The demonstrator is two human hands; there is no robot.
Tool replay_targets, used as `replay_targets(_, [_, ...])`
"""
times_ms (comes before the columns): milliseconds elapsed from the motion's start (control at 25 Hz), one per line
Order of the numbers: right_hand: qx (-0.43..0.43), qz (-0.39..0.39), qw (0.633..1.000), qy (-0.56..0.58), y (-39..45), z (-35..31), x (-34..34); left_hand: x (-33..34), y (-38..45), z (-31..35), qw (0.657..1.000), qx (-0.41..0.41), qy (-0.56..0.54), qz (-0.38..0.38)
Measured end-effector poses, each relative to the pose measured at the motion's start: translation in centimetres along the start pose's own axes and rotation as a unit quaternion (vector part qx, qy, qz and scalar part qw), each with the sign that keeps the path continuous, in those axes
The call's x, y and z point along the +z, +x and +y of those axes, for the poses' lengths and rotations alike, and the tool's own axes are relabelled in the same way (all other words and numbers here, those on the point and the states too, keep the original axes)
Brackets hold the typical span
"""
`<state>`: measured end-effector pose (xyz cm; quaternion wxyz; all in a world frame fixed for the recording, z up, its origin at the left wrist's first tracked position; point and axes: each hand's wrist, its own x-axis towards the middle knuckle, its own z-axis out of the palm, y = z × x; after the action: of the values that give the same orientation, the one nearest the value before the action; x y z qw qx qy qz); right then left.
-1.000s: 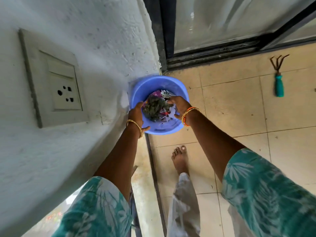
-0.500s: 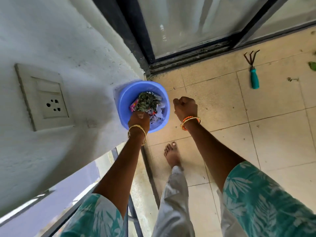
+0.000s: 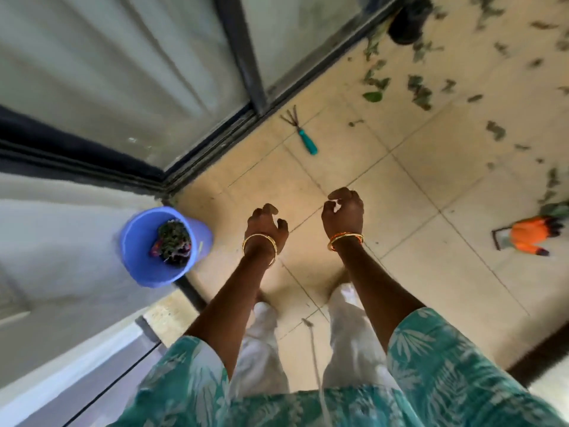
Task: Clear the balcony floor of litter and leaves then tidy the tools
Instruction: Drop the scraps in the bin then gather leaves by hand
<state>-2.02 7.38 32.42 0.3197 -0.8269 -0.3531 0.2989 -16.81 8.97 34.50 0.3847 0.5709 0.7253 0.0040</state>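
Balcony floor (image 3: 431, 211): blue bucket (image 3: 135, 241) of litter stands in the corner. Left hand (image 3: 264, 226) and right hand (image 3: 343, 215) hang beside it, fingers loosely curled, empty. Hand rake (image 3: 303, 135) lies beyond; leaves (image 3: 418, 90) farther off.

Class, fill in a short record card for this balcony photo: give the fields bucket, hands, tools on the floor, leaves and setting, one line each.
bucket: blue bucket at the left by the wall, holding a clump of leaves and litter
hands: left hand and right hand held out over the tiles, fingers loosely curled, holding nothing
tools on the floor: hand rake with a teal handle near the sliding door track; orange gloves at the right
leaves: scattered leaves on the tiles at upper right, not yet cleared
setting: tiled floor, sliding glass door
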Motion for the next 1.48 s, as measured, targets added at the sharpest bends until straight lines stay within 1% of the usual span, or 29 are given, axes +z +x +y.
replay_targets(80, [0.016, 0.036, 0.999, -0.037, 1.6, 2.2, -5.3, 2.3, -1.2, 4.9, 0.998, 0.045, 0.045, -0.023])
replay_targets(160, [0.017, 0.072, 0.996, -0.049, 2.7, 4.7, -9.8, 4.5, -1.9, 9.2, 0.992, 0.074, 0.09, -0.045])
replay_targets(240, [0.015, 0.081, 0.995, -0.062, 4.5, 6.8, -14.0, 6.6, -2.0, 13.4, 0.986, 0.095, 0.129, -0.055])
replay_targets(360, [0.045, 0.093, 0.991, -0.091, 7.8, 9.0, -18.8, 9.1, -1.2, 18.9, 0.971, 0.139, 0.183, -0.068])
replay_targets(440, [0.066, 0.09, 0.988, -0.109, 10.3, 10.0, -20.9, 10.5, 0.3, 21.9, 0.959, 0.171, 0.212, -0.075])
replay_targets(520, [0.073, 0.077, 0.987, -0.12, 12.9, 11.1, -21.6, 11.8, 2.5, 24.2, 0.953, 0.184, 0.225, -0.085])
replay_targets(680, [0.072, 0.047, 0.989, -0.122, 18.7, 12.6, -21.3, 13.7, 8.1, 26.4, 0.952, 0.171, 0.232, -0.106])
replay_targets(800, [0.066, 0.016, 0.99, -0.123, 24.6, 13.4, -19.2, 14.6, 14.6, 27.8, 0.944, 0.177, 0.255, -0.113])
replay_targets(960, [0.046, -0.028, 0.99, -0.132, 30.1, 14.1, -15.6, 15.2, 21.3, 28.6, 0.928, 0.182, 0.299, -0.125])
replay_targets(1080, [0.047, -0.079, 0.985, -0.146, 34.2, 14.6, -12.4, 16.1, 26.1, 28.6, 0.934, 0.159, 0.297, -0.118])
replay_targets(1120, [0.043, -0.103, 0.981, -0.161, 35.7, 14.8, -11.0, 16.6, 27.8, 28.6, 0.938, 0.154, 0.288, -0.118])
replay_targets(1200, [-0.003, -0.154, 0.964, -0.217, 39.3, 15.6, -7.6, 18.3, 31.9, 28.2, 0.95, 0.144, 0.256, -0.11])
replay_targets(1320, [-0.096, -0.249, 0.92, -0.288, 44.1, 17.4, -1.0, 21.9, 38.4, 26.1, 0.971, 0.125, 0.189, -0.078])
replay_targets(1400, [-0.137, -0.256, 0.911, -0.292, 46.7, 19.8, 4.5, 24.7, 43.3, 24.6, 0.984, 0.104, 0.133, -0.049])
replay_targets(1480, [-0.168, -0.226, 0.917, -0.284, 48.2, 22.9, 10.0, 27.1, 47.8, 23.4, 0.992, 0.085, 0.088, -0.005])
